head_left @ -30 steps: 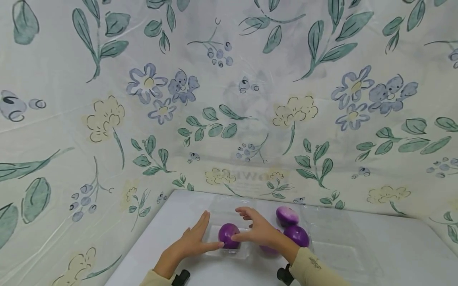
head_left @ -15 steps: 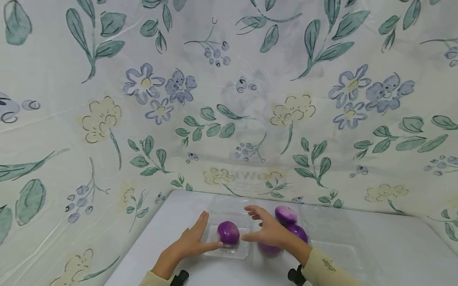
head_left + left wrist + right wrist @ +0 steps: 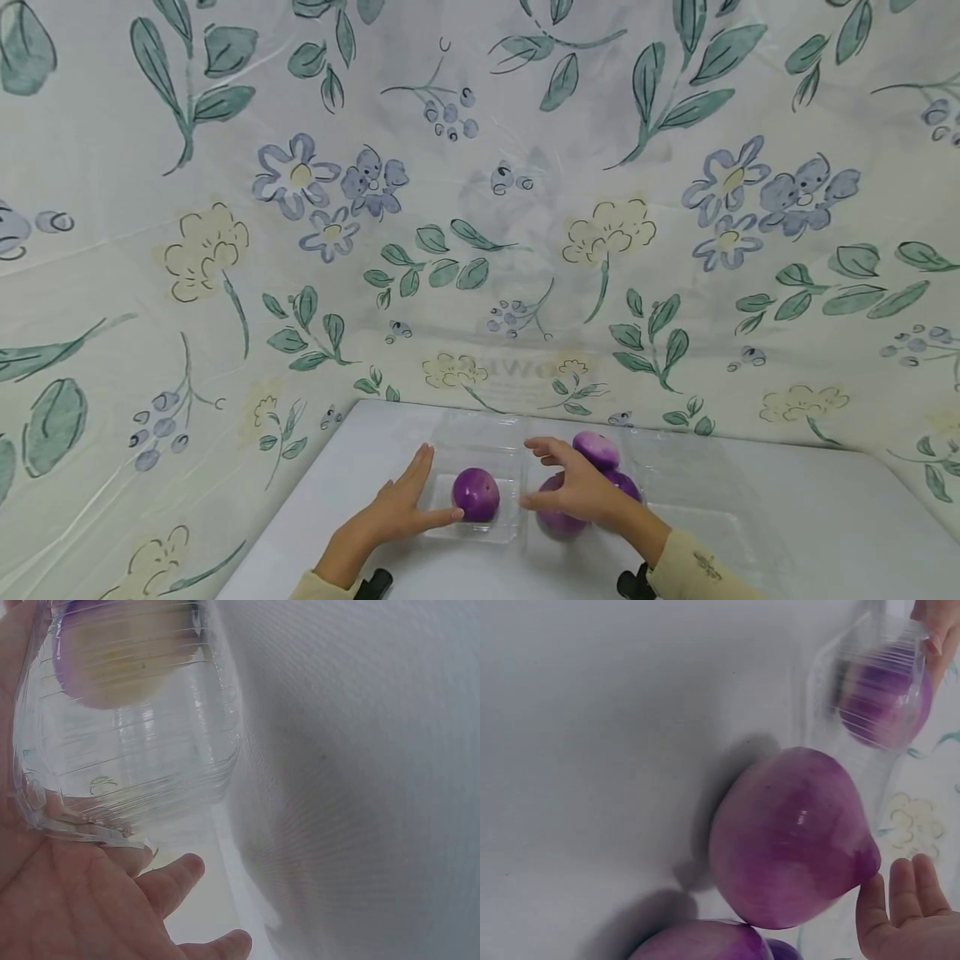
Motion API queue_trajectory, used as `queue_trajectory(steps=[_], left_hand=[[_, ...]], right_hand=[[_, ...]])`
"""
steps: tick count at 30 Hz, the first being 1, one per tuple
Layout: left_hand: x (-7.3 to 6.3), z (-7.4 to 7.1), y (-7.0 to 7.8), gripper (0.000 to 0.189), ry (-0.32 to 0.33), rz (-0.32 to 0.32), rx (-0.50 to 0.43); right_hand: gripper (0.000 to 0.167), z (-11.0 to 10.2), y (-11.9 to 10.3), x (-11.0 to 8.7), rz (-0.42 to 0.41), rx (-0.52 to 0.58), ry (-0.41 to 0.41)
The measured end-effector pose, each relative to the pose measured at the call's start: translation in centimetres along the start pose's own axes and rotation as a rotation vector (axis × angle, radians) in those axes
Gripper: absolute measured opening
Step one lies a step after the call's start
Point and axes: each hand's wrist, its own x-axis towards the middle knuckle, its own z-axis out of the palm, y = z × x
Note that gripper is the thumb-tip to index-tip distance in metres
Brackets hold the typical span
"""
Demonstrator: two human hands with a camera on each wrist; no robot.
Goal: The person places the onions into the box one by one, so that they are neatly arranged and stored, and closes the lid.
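In the head view a red onion [image 3: 476, 494] sits in a clear plastic box [image 3: 508, 533]. My left hand [image 3: 401, 504] stays along the box's left side, fingers straight, thumb reaching over the front edge by the onion. The left wrist view shows the box [image 3: 157, 761] close against the palm. To the right, my right hand [image 3: 583, 492] hovers above another red onion [image 3: 562, 522], thumb and fingers spread and holding nothing. In the right wrist view, the fingertips appear next to that onion's pointed end [image 3: 866, 859]; whether they touch is hard to tell.
Two more red onions lie behind my right hand, a paler onion [image 3: 596, 450] and a darker onion [image 3: 624, 483] partly hidden. Another clear plastic container [image 3: 712, 525] lies at the right of the white table [image 3: 847, 508]. Floral sheeting [image 3: 480, 208] hangs behind.
My right hand has drawn away to the right from the onion in the box and now hangs over the onion outside. The left hand has stayed beside the box.
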Motion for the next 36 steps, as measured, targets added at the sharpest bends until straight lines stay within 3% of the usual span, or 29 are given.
queue_trajectory(steps=[16, 36], left_hand=[[0.0, 0.1, -0.5, 0.116, 0.003, 0.006, 0.003], [0.1, 0.2, -0.5, 0.115, -0.009, 0.003, -0.012]], right_hand=[[0.076, -0.3, 1.8, -0.3, -0.040, 0.010, 0.019], [0.073, -0.4, 3.1, 0.0, 0.034, -0.011, 0.085]])
